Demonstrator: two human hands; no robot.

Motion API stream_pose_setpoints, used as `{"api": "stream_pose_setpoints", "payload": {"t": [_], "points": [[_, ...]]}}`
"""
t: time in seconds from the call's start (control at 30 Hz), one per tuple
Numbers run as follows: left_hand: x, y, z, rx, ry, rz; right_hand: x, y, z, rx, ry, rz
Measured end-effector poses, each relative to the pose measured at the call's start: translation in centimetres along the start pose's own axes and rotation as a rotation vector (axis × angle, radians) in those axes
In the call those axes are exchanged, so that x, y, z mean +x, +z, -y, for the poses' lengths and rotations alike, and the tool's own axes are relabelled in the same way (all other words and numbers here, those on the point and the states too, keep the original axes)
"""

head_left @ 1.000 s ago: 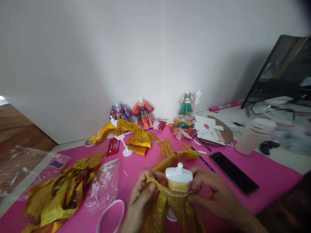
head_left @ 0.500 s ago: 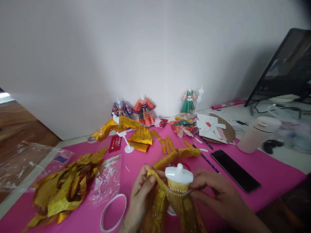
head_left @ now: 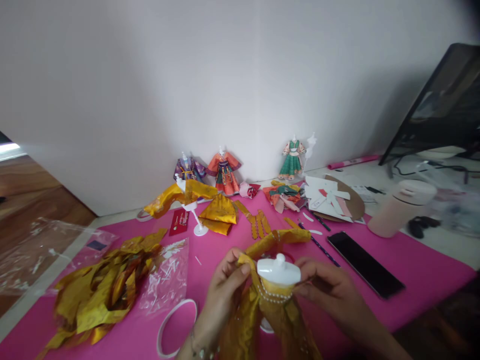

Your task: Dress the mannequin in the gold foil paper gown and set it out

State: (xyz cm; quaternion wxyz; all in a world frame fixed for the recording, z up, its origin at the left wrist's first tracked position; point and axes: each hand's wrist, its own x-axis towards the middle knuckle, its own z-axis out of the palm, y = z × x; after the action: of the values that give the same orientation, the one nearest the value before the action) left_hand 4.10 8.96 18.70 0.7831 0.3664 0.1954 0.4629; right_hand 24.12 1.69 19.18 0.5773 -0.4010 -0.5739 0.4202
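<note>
Drawn inward since the earlier frame, a gold strip [head_left: 252,272] is now held closer to the neck of a small white dress form [head_left: 278,270], while the form itself is barely shifted. The strip's raised end is pinched between the thumb and forefinger of the left hand [head_left: 225,292]. Fingertips of the right hand [head_left: 330,290] are closed together at the form's opposite side, by the end of the bead strands [head_left: 275,297]; what is gripped there is hidden. Between the hands, the form is seen upright, with gold cloth [head_left: 281,327] hung below the beads.

Pulled too hard from the left, the strip could be torn or the cloth dragged askew, as its hold on the form looks slight. The beads could be snagged by the right fingertips, or left slack and uneven if that side is released early. With only a small foot below, the form could be tipped by unequal pulls. A bracelet [head_left: 202,353] is worn at the left wrist, where trailing cloth could be caught. Just beyond the hands, a rolled gold piece [head_left: 296,236] could be knocked by the knuckles.
</note>
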Motion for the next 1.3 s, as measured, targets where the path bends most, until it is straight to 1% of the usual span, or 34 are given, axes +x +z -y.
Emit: {"api": "stream_pose_setpoints", "payload": {"t": [0.13,0.23,0.33,0.5,0.6,0.67,0.77,0.83,0.87,0.9,0.97,1.03,1.1,1.2,1.3], "points": [[0.7,-0.1,-0.5,0.046,-0.069,0.018,0.4,0.5,-0.4,0.138,0.063,-0.018],[1.5,-0.3,-0.8,0.078,-0.125,0.065,0.7,0.9,-0.8,0.2,0.087,-0.042],[2.4,-0.6,-1.0,0.114,-0.194,0.146,1.0,1.4,-1.4,0.244,0.104,-0.062],[4.0,-0.6,-1.6,0.13,-0.296,0.328,1.2,2.1,-2.0,0.301,0.101,-0.09],[4.3,-0.6,-1.8,0.132,-0.346,0.401,1.2,2.5,-2.3,0.31,0.072,-0.107],[4.2,-0.7,-1.7,0.134,-0.369,0.435,1.2,2.7,-2.4,0.301,0.02,-0.122],[4.0,-0.9,-1.4,0.138,-0.385,0.46,1.3,2.9,-2.5,0.227,-0.119,-0.136],[3.9,-0.9,-1.3,0.158,-0.371,0.461,1.2,2.9,-2.6,0.165,-0.208,-0.136],[3.9,-0.8,-1.4,0.18,-0.357,0.463,1.1,2.8,-2.6,0.144,-0.228,-0.131],[3.9,-0.7,-1.4,0.201,-0.341,0.469,1.0,2.8,-2.7,0.135,-0.225,-0.123],[3.9,-0.4,-1.6,0.236,-0.329,0.478,0.7,2.7,-3.0,0.179,-0.145,-0.093],[4.0,-0.1,-1.7,0.248,-0.362,0.471,0.4,2.6,-3.1,0.287,-0.064,-0.066],[4.0,0.0,-1.7,0.259,-0.409,0.461,0.2,2.5,-3.0,0.339,-0.007,-0.041],[4.1,-0.1,-1.6,0.294,-0.451,0.499,0.1,2.1,-2.5,0.225,0.018,-0.034],[4.2,-0.3,-1.4,0.294,-0.467,0.511,0.2,1.8,-2.0,0.14,-0.035,-0.043]]}}
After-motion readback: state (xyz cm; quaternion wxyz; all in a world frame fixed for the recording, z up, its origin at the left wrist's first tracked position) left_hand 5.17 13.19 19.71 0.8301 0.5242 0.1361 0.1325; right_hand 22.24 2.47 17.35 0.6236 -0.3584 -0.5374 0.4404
